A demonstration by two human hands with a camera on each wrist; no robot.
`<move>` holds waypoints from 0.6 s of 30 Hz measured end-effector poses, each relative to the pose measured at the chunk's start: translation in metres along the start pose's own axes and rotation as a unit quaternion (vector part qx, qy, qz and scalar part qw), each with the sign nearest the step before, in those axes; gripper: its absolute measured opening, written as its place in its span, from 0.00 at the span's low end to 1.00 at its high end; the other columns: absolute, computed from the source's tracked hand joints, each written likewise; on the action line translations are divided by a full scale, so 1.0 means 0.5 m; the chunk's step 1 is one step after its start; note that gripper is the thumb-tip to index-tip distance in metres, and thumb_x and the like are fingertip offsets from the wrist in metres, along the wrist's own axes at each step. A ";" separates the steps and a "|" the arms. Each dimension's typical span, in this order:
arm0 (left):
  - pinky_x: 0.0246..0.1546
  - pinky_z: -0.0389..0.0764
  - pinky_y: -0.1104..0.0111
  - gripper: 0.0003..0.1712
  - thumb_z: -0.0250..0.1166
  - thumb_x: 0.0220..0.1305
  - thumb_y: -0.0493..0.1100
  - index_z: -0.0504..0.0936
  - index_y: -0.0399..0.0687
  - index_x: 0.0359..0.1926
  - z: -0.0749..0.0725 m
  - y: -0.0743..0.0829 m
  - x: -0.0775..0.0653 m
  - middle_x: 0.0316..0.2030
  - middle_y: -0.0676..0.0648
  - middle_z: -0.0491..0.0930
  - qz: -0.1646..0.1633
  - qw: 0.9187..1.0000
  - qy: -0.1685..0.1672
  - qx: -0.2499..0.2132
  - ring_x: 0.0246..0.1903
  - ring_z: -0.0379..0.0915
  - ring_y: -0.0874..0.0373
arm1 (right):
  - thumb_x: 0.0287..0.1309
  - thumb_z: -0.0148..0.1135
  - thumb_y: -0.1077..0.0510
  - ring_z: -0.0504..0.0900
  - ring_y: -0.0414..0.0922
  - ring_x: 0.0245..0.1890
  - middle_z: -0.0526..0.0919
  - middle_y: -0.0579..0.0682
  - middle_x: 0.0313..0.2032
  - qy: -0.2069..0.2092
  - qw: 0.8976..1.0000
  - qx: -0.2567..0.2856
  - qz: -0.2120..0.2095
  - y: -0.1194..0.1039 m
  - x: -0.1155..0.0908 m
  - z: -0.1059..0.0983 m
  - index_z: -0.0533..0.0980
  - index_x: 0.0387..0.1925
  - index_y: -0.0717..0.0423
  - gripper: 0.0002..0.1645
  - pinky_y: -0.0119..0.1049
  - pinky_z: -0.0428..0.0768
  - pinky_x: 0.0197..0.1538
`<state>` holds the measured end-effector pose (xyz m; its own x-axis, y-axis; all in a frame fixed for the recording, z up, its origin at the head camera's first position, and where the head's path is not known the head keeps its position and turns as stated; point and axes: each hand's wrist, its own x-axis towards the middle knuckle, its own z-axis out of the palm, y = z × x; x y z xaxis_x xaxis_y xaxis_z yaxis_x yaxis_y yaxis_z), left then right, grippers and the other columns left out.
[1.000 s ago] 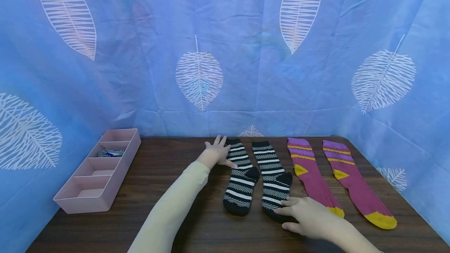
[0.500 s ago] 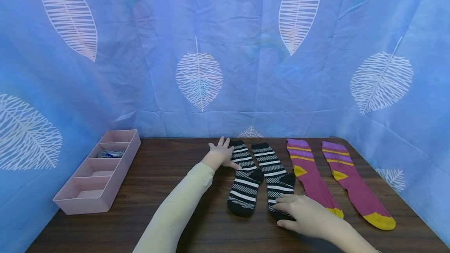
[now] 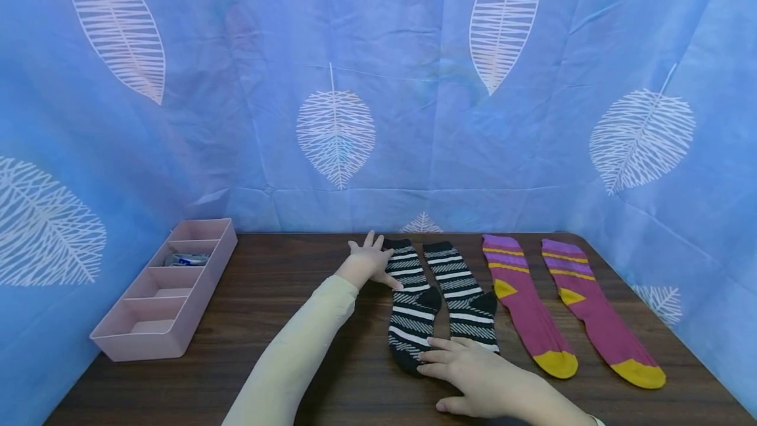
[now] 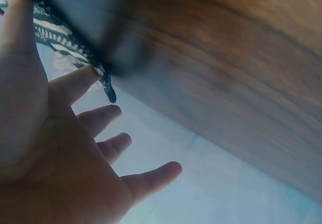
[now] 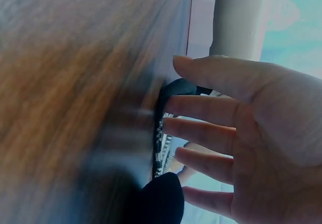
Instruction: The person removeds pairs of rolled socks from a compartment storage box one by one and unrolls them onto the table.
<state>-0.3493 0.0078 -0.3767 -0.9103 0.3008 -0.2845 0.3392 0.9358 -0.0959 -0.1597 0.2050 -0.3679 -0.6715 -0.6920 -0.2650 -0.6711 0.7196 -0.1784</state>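
Observation:
Two black-and-white striped socks lie side by side, the left striped sock (image 3: pixel 412 317) close beside the right striped sock (image 3: pixel 461 281). My left hand (image 3: pixel 371 264) is at the left edge of the left sock's upper part, fingers spread; in the left wrist view, thumb and index fingertip overlap the striped knit (image 4: pixel 60 38). My right hand (image 3: pixel 473 373) reaches across the right sock's toe in the head view, hiding it. Its fingertips (image 5: pixel 176 127) are right at the left sock's black toe, fingers extended and slightly apart. The right wrist view also shows a black toe (image 5: pixel 163 199) below the fingers.
Two maroon socks with yellow toes, one nearer (image 3: pixel 532 314) and one farther right (image 3: pixel 615 327), lie flat on the dark wooden table (image 3: pixel 284 294). A pink divided box (image 3: pixel 204 311) stands at left, a small clear packet (image 3: pixel 186 259) inside. Blue leaf-print cloth (image 3: pixel 402 117) hangs behind.
My right hand has moved left from the right striped sock's toe to the left one's. Both striped socks shifted slightly right, then the left one's toe tilted right. My left hand barely moved.

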 end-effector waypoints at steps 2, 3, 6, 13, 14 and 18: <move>0.71 0.49 0.39 0.55 0.58 0.51 0.79 0.53 0.66 0.76 0.001 -0.005 -0.002 0.78 0.49 0.41 -0.001 1.000 -0.002 -0.009 0.78 0.29 0.49 | 0.60 0.60 0.35 0.66 0.47 0.70 0.73 0.34 0.64 -0.001 1.000 -0.002 -0.002 -0.001 0.001 -0.001 0.73 0.62 0.33 0.29 0.59 0.66 0.66; 0.71 0.49 0.39 0.55 0.58 0.51 0.79 0.53 0.66 0.76 0.002 -0.007 -0.003 0.78 0.48 0.41 0.000 1.000 -0.002 -0.016 0.78 0.29 0.49 | 0.60 0.60 0.36 0.66 0.47 0.70 0.74 0.34 0.64 -0.001 1.000 -0.001 -0.002 -0.001 0.002 -0.002 0.73 0.62 0.33 0.29 0.59 0.66 0.66; 0.71 0.50 0.39 0.53 0.58 0.54 0.77 0.53 0.65 0.76 0.005 -0.012 -0.004 0.78 0.48 0.42 0.006 0.999 0.005 -0.034 0.78 0.31 0.48 | 0.61 0.59 0.36 0.66 0.47 0.70 0.74 0.34 0.64 0.002 1.000 0.007 -0.002 0.000 0.002 -0.003 0.74 0.61 0.34 0.28 0.59 0.66 0.66; 0.70 0.51 0.38 0.48 0.57 0.59 0.73 0.55 0.63 0.75 0.011 -0.033 -0.023 0.78 0.47 0.44 0.035 0.996 0.060 -0.054 0.78 0.34 0.47 | 0.62 0.58 0.38 0.66 0.48 0.71 0.75 0.37 0.64 0.027 0.999 0.016 -0.001 0.001 -0.002 -0.009 0.74 0.62 0.37 0.28 0.59 0.66 0.66; 0.70 0.51 0.38 0.47 0.57 0.60 0.73 0.55 0.63 0.75 0.010 -0.038 -0.029 0.78 0.47 0.45 0.040 0.995 0.068 -0.055 0.78 0.34 0.46 | 0.62 0.59 0.38 0.66 0.48 0.71 0.75 0.38 0.64 0.034 0.999 0.018 0.000 0.002 -0.003 -0.011 0.74 0.62 0.37 0.28 0.59 0.66 0.66; 0.69 0.51 0.36 0.46 0.57 0.61 0.71 0.56 0.62 0.75 0.000 -0.062 -0.065 0.78 0.46 0.45 0.063 0.991 0.094 -0.065 0.78 0.35 0.46 | 0.62 0.60 0.40 0.67 0.50 0.70 0.76 0.40 0.64 0.057 0.998 0.021 0.005 0.006 -0.010 -0.019 0.75 0.62 0.39 0.28 0.60 0.68 0.65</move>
<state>-0.3304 -0.0312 -0.3646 -0.8949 0.4342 -0.1032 0.4305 0.9008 0.0564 -0.1613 0.2099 -0.3581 -0.7110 -0.6851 -0.1583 -0.6518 0.7266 -0.2173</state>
